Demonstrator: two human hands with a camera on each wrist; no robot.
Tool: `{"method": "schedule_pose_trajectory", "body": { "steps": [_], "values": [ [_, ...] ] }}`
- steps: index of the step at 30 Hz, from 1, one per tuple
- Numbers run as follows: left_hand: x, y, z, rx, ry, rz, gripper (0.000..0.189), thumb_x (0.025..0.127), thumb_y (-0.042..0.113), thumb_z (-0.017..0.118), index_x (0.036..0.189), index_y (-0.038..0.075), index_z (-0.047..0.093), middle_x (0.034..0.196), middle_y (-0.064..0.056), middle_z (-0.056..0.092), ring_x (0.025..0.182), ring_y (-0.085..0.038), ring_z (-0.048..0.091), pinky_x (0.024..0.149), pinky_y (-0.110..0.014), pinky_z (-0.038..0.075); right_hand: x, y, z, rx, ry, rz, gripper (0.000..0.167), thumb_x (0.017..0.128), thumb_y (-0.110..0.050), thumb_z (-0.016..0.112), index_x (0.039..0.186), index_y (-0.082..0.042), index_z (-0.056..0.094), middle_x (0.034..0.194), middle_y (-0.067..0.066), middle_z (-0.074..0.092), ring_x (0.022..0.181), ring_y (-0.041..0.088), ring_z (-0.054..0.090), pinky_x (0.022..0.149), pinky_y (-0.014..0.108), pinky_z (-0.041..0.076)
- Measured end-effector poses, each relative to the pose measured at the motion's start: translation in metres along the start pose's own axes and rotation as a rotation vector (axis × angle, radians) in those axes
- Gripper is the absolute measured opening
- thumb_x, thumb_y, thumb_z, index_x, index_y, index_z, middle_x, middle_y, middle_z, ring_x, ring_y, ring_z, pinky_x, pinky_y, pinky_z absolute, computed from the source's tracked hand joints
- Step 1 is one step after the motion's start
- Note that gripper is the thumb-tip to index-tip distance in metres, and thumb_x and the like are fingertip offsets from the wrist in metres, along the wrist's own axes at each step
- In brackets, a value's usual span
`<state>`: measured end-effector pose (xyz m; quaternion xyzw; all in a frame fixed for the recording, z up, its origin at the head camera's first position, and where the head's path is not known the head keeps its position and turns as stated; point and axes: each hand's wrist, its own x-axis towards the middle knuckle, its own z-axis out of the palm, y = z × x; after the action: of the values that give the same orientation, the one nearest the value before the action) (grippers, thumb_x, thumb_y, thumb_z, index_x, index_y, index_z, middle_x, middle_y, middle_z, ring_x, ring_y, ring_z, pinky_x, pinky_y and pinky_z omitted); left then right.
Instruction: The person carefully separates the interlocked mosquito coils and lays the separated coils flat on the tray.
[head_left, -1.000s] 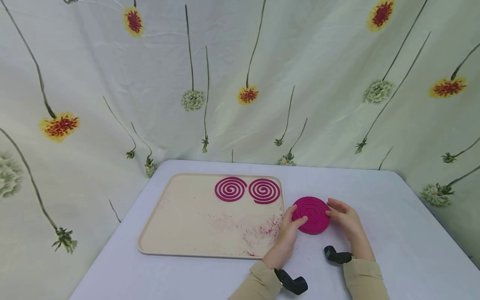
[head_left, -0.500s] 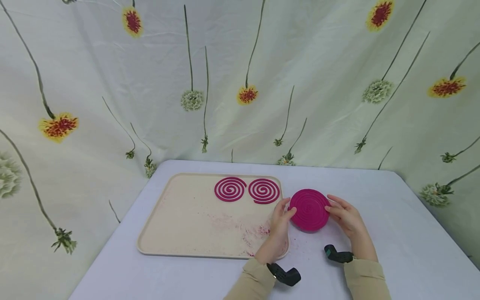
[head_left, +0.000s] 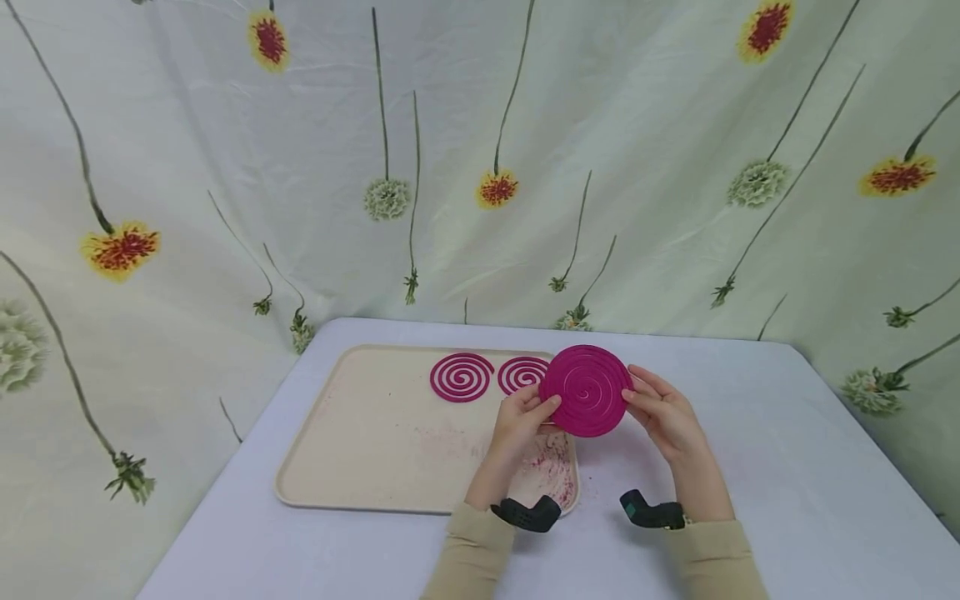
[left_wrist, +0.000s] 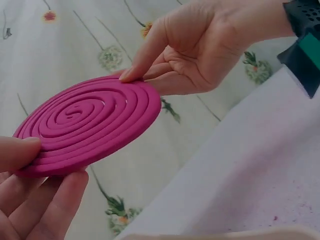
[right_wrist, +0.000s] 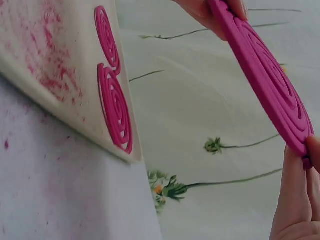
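Held pink coil (head_left: 587,391) has neared the tray (head_left: 360,450).

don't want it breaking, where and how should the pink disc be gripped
Probably best by opposite edges, coming from left and right, thumb above, fingers below: the disc is thin, flat and round, with slits between its turns. The left hand and right hand pinch it so.

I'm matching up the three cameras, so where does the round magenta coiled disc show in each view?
Head: the round magenta coiled disc is right of centre, held between the left hand and right hand.
Left wrist: the disc is at left, around mid-height.
Right wrist: the disc slants down the right side from the top edge.
Shared landmark: the pale cloth backdrop printed with flowers.
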<state>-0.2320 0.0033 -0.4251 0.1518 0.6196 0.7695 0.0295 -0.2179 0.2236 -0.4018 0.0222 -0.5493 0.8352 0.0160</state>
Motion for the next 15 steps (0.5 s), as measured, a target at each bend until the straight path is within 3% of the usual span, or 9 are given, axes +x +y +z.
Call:
{"method": "schedule_pose_trajectory", "body": {
  "steps": [4, 9, 15],
  "values": [
    [0.000, 0.013, -0.014, -0.011, -0.002, 0.027, 0.031, 0.090, 0.007, 0.061, 0.115, -0.011, 0.057, 0.100, -0.023, 0.067, 0.079, -0.018, 0.069, 0.072, -0.038, 0.056, -0.003, -0.007, 0.024, -0.137, 0.029, -0.053, 0.053, 0.090, 0.003, 0.057, 0.137, 0.010, 0.034, 0.096, -0.008, 0.068, 0.092, 0.007, 0.065, 0.083, 0.022, 0.051],
    [-0.005, 0.034, -0.030, -0.028, -0.055, 0.069, 0.031, 0.090, 0.004, 0.060, 0.117, -0.012, 0.057, 0.101, -0.026, 0.066, 0.078, -0.016, 0.069, 0.072, -0.037, 0.056, -0.008, -0.014, 0.046, -0.315, 0.031, -0.123, 0.045, 0.090, -0.009, 0.063, 0.127, 0.013, 0.047, 0.094, -0.007, 0.068, 0.086, 0.009, 0.066, 0.079, 0.025, 0.054],
    [-0.013, 0.050, -0.038, -0.001, -0.084, 0.131, 0.030, 0.090, 0.004, 0.060, 0.117, -0.010, 0.058, 0.099, -0.025, 0.067, 0.078, -0.019, 0.070, 0.074, -0.037, 0.056, -0.016, -0.018, 0.055, -0.450, -0.095, -0.180, 0.038, 0.090, -0.009, 0.063, 0.118, 0.014, 0.053, 0.093, 0.001, 0.070, 0.078, 0.013, 0.069, 0.075, 0.029, 0.055]
  ]
}}
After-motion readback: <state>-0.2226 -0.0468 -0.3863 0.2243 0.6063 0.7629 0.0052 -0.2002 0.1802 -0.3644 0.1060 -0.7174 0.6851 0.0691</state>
